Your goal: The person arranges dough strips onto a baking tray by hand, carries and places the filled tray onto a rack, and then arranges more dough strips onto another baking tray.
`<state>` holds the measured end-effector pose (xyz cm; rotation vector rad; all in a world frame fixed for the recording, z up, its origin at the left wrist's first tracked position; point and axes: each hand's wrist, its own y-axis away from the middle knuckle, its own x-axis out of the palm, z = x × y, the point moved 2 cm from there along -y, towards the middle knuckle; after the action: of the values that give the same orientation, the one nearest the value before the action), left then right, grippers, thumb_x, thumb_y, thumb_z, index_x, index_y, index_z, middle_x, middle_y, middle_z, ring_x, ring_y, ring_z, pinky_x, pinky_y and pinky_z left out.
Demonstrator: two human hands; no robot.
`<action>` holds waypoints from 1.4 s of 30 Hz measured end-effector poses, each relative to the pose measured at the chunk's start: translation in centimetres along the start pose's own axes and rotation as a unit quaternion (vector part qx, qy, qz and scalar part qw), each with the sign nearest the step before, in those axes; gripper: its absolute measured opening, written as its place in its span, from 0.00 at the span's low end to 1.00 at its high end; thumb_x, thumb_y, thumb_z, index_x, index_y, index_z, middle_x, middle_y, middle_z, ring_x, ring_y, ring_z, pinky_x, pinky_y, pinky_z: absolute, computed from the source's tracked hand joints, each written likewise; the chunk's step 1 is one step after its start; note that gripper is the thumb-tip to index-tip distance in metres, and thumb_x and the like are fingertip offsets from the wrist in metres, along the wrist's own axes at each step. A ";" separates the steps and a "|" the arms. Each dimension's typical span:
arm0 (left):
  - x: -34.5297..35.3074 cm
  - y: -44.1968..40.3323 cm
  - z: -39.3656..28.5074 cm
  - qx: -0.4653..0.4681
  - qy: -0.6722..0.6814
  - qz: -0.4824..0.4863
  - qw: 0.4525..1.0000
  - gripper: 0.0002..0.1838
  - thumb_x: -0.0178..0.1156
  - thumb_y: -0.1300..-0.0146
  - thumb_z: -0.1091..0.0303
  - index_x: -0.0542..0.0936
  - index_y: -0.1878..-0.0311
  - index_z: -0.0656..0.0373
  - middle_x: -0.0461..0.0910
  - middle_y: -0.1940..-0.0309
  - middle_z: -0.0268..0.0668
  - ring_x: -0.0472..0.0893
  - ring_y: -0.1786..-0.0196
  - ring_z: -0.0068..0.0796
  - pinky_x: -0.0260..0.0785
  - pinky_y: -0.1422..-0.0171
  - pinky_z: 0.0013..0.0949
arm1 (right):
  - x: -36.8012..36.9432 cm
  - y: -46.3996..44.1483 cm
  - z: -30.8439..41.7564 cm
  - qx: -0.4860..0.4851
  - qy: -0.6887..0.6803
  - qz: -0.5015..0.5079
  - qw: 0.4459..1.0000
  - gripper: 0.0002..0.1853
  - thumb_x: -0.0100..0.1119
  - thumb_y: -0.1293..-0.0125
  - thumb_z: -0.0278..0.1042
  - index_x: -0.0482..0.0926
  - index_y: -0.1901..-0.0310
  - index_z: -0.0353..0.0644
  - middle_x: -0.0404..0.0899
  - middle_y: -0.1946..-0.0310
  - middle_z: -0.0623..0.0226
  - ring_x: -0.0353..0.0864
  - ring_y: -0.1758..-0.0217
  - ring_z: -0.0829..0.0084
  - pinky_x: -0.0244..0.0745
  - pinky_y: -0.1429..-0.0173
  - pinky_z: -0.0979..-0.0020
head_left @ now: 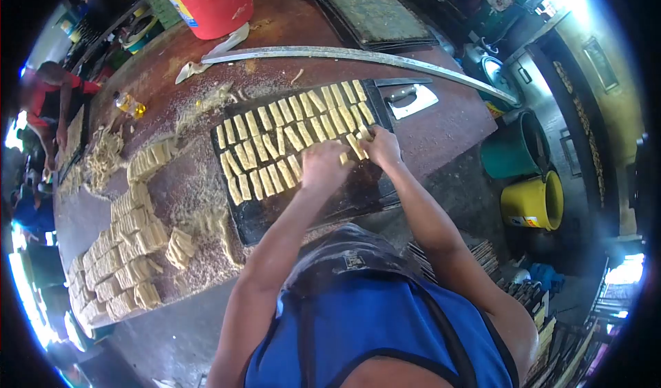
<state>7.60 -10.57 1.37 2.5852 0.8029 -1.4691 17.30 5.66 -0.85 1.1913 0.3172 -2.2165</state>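
Across the red table (441, 126), pinching a dough strip (365, 132) in the right hand (383, 147), right of centre over the dark tray (365, 183); curling the left hand (325, 168) alongside, not being clear whether gripping; probably handling light and soft, favouring a mid-length hold.

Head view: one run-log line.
left hand: over tray; right hand: over tray; pale strips: three rows; cleaver: beside tray

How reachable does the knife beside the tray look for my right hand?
Probably yes: your right hand is near the knife, with only the low edge of the tray between, though it seems busy with the strips.
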 end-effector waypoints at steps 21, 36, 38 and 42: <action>4.6 -2.8 -1.6 0.052 -0.069 0.022 0.996 0.23 0.72 0.47 0.56 0.81 0.48 0.50 0.77 0.45 0.35 0.72 0.36 0.38 0.60 0.33 0.50 | -2.8 -2.6 -4.3 0.024 -0.107 0.061 0.992 0.14 0.69 0.48 0.29 0.83 0.57 0.40 0.86 0.68 0.56 0.87 0.72 0.65 0.81 0.67 0.62; 3.6 -7.6 -5.9 0.066 -0.191 0.081 0.976 0.15 0.63 0.36 0.51 0.88 0.62 0.51 0.85 0.66 0.37 0.83 0.54 0.35 0.66 0.40 0.44 | -3.9 -3.9 -5.9 -0.086 -0.140 0.010 0.986 0.16 0.75 0.50 0.29 0.84 0.59 0.40 0.87 0.63 0.59 0.87 0.59 0.62 0.81 0.52 0.66; 1.4 -8.7 -5.8 -0.147 0.075 0.120 0.979 0.16 0.63 0.36 0.49 0.89 0.57 0.49 0.87 0.64 0.38 0.84 0.56 0.37 0.65 0.37 0.43 | -3.7 -4.0 -6.1 -0.060 -0.125 0.021 0.990 0.16 0.75 0.51 0.29 0.85 0.59 0.41 0.86 0.62 0.57 0.87 0.57 0.59 0.81 0.50 0.64; 3.3 -10.5 -4.7 -0.115 -0.099 0.161 0.975 0.17 0.66 0.38 0.49 0.88 0.54 0.48 0.87 0.61 0.40 0.84 0.53 0.38 0.64 0.35 0.47 | -4.1 -3.4 -5.6 -0.102 -0.136 -0.016 0.985 0.13 0.73 0.53 0.28 0.86 0.62 0.42 0.85 0.62 0.57 0.86 0.58 0.55 0.81 0.51 0.61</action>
<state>7.80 1.24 3.29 2.2284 0.4691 -1.4125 20.71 12.57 -0.92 0.7703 0.4411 -2.2752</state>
